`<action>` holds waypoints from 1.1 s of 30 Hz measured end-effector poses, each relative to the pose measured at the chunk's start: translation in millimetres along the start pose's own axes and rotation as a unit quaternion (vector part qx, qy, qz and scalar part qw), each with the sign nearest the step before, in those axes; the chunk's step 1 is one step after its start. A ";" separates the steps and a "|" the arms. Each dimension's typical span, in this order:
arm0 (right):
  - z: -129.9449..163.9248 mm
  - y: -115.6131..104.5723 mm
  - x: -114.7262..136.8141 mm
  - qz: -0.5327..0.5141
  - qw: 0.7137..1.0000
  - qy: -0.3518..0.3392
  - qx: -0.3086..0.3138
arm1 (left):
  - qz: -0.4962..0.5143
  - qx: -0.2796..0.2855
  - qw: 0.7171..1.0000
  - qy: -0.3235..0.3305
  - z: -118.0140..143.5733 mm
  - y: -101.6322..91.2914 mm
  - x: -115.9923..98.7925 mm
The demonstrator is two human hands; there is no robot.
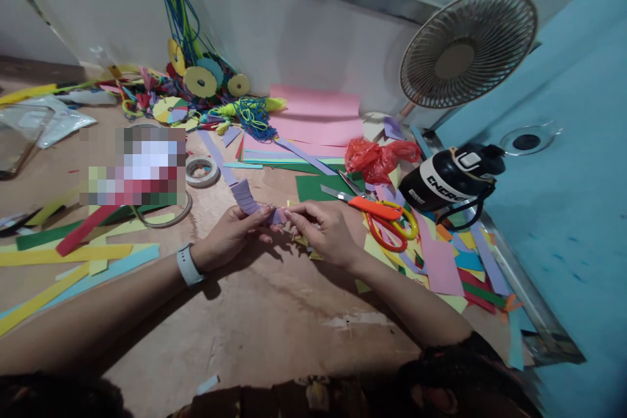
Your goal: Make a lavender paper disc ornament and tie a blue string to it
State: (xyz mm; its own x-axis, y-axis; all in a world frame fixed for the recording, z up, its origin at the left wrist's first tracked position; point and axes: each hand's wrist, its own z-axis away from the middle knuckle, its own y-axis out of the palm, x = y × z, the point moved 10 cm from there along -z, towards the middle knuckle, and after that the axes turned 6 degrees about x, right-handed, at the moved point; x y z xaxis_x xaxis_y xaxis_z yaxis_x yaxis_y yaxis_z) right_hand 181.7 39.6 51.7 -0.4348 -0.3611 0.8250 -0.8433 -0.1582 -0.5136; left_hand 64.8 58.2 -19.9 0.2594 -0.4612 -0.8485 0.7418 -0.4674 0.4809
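Here, at the centre of the frame, the left hand (230,235) and the right hand (321,230) are meeting over a purple paper strip (247,198), both pinching it at the fingertips, where it is gathering into tight pleats. The unfolded tail of the strip is trailing toward the upper left, past a roll of tape (202,171). By the look of it, the pleating is partway along; the following fold seems to be calling for the fingers to creep along the strip while pressing the stack flat. Just right of the hands, orange-handled scissors (385,217) are lying on paper offcuts, with a black bottle (448,177) beyond and a fan (467,49) standing at upper right. Pink paper sheets (316,121) are resting against the wall.
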 end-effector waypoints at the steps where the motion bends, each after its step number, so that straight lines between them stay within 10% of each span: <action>1: 0.6 1.1 -2.1 -0.005 1.000 0.005 -0.008 | -0.003 0.001 1.000 0.000 0.0 0.8 0.0; 27: 5.3 35.5 -39.7 -0.311 0.937 0.150 0.044 | -0.057 0.046 0.997 -0.019 0.1 9.6 7.3; 33: 3.0 31.9 -41.9 -0.315 0.930 0.179 0.054 | -0.109 -0.051 0.991 0.056 -0.9 -13.7 -14.2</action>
State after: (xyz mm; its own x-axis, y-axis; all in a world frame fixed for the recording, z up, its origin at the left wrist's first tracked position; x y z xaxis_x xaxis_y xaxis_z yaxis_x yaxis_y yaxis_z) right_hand 173.9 47.0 0.1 0.0424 0.1607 0.9861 -0.9383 -0.3326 0.0945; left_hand 51.5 71.9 -14.6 0.1485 -0.2688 -0.9517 0.8448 -0.4658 0.2634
